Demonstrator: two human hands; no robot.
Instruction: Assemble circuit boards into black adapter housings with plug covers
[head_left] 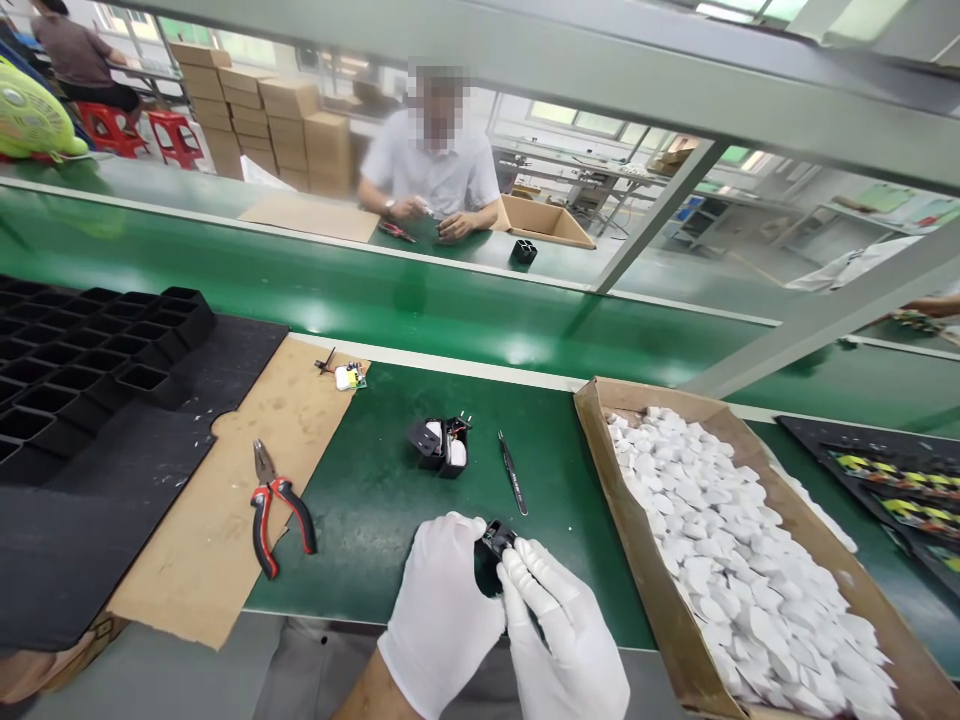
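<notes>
Both of my hands wear white gloves and meet at the near edge of the green bench. Between them is a small black plastic housing (498, 538), its inside partly visible. My left hand (446, 600) grips it from the left with thumb and fingers, and my right hand (559, 620) pinches it from the right. Farther up the bench stand black housings (442, 448) with white pieces and wires inside. Black tweezers (513, 475) lie to their right. Pliers with red and black handles (271, 510) rest to the left, partly on a cardboard sheet (187, 540).
A cardboard tray of white pieces (735, 540) stands at right, beside a black tray of circuit boards (892, 490). Rows of black housings (82, 350) fill the left. A small circuit board (350, 376) lies near the ledge. Across the bench sits a co-worker (431, 175) below a metal frame.
</notes>
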